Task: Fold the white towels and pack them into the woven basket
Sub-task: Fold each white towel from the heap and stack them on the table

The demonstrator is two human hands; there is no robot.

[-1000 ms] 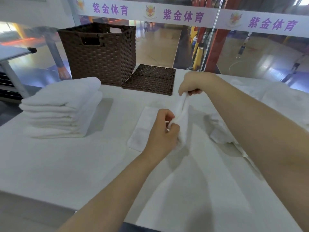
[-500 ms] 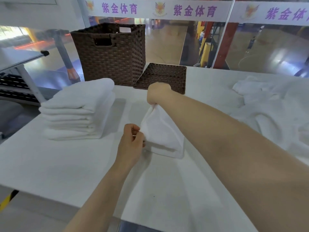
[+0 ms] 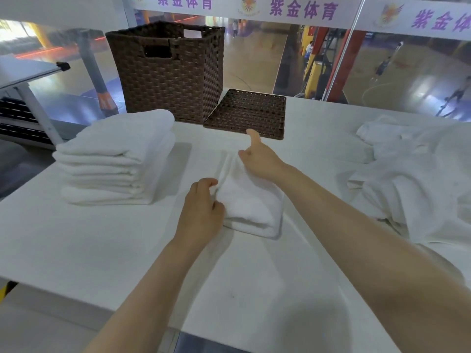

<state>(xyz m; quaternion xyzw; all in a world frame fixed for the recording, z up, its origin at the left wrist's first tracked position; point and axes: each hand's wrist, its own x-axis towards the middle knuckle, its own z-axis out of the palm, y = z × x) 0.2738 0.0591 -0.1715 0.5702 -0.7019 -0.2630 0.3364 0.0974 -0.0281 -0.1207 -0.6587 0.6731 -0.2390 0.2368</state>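
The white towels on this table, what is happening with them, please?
A person is folding white towels by hand. The left hand holds the near left edge of a folded towel lying on the white table, and the right hand rests on its far end with fingers straight. A stack of folded towels sits at the left, and a heap of unfolded towels lies at the right. The brown woven basket stands behind, its lid flat beside it.

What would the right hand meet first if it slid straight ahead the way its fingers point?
Probably the flat woven basket lid, lying just beyond the right hand; depth is hard to judge from one view.
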